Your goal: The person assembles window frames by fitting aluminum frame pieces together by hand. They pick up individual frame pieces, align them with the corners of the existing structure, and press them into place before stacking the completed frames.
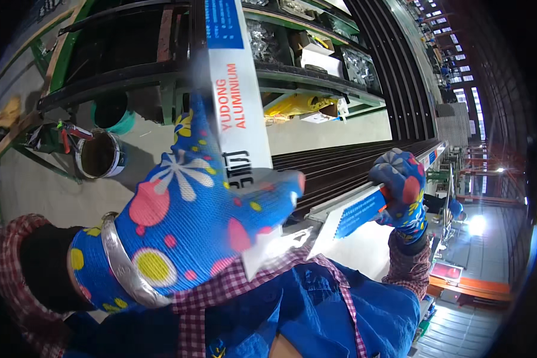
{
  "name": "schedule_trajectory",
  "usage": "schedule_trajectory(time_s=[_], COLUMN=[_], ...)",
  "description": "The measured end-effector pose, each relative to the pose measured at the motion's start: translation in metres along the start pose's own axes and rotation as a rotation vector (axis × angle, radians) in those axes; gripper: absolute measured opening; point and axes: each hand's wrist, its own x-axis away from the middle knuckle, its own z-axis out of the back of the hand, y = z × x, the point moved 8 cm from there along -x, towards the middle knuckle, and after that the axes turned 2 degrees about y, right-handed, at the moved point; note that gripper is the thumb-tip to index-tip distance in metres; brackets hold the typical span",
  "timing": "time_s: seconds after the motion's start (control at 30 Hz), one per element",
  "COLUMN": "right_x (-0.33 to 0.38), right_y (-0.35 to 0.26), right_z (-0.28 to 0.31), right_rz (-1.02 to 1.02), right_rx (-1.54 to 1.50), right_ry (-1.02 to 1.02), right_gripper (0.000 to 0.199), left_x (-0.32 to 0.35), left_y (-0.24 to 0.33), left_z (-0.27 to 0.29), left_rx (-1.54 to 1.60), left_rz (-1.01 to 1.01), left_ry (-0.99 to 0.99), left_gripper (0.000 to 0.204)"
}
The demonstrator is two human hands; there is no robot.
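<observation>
My left hand (pixel 191 197), in a blue glove with coloured dots and flowers, lies over a long white strip (pixel 238 89) with a blue end and printed lettering. Its thumb stretches to the right across the strip, and the fingers extend upward along the strip's left edge, blurred. On the right, my right hand (pixel 403 188), in a matching glove, is closed on a long film-covered profile (pixel 352 218) in white and blue. This profile's near end points toward my body. Dark ribbed profiles (pixel 322 164) lie side by side between my hands.
A green metal rack (pixel 274 74) beyond holds clear-bagged parts and an open white box (pixel 322 59). At left, a white bucket (pixel 101 155) and a green bucket (pixel 116 116) stand on the floor. More dark profiles (pixel 388 48) run along the far right.
</observation>
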Motion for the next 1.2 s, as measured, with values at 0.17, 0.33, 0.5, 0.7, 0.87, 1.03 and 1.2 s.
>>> schedule_trajectory(time_s=[0.17, 0.33, 0.5, 0.7, 0.87, 1.03, 1.2], right_x=[-0.006, -0.003, 0.000, -0.001, 0.007, -0.001, 0.001], right_y=[-0.010, -0.012, -0.017, -0.017, -0.017, -0.010, -0.022], right_z=[0.001, 0.002, 0.004, 0.006, 0.013, 0.006, 0.019], right_rz=[0.043, 0.042, 0.084, 0.077, 0.057, 0.048, 0.088], right_rx=[0.003, 0.030, 0.100, 0.103, 0.109, 0.031, -0.024], right_ry=[-0.011, 0.009, 0.048, 0.084, 0.121, 0.122, 0.175], right_gripper=[0.040, 0.037, 0.043, 0.040, 0.036, 0.041, 0.042], left_x=[0.008, 0.007, 0.007, 0.007, -0.014, -0.025, -0.041], left_y=[0.005, 0.004, 0.003, 0.000, -0.002, 0.009, -0.001], left_z=[0.003, 0.002, 0.004, 0.011, 0.024, 0.024, 0.029], left_rx=[0.016, 0.045, 0.078, 0.155, -0.020, -0.135, -0.057], left_rz=[0.090, 0.163, 0.216, 0.245, -0.383, -0.856, -0.962], left_ry=[0.012, -0.009, 0.003, 0.087, 0.216, 0.327, 0.575], left_gripper=[0.041, 0.042, 0.043, 0.046, 0.056, 0.061, 0.038])
